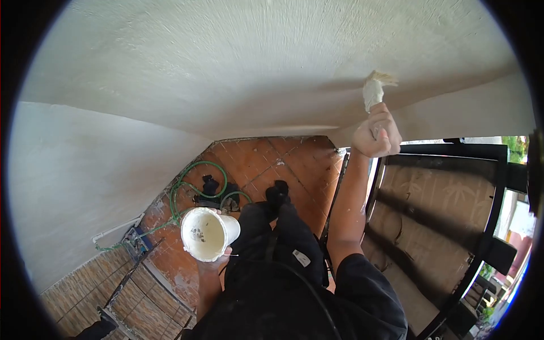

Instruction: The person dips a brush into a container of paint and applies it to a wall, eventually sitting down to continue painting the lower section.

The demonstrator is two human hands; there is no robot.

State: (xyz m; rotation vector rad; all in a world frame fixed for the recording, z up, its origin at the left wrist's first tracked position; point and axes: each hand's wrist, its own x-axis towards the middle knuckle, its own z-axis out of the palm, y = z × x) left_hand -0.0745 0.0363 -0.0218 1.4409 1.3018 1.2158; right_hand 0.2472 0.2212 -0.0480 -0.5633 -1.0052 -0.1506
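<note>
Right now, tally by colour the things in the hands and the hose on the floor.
White: 2 (round white plastic pail in the left hand, white paint-caked brush in the right hand)
Green: 1 (looped green garden hose)
Total: 3

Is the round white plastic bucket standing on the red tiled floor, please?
No, the left hand holds the round white plastic bucket up, well above the red tiled floor.
</note>
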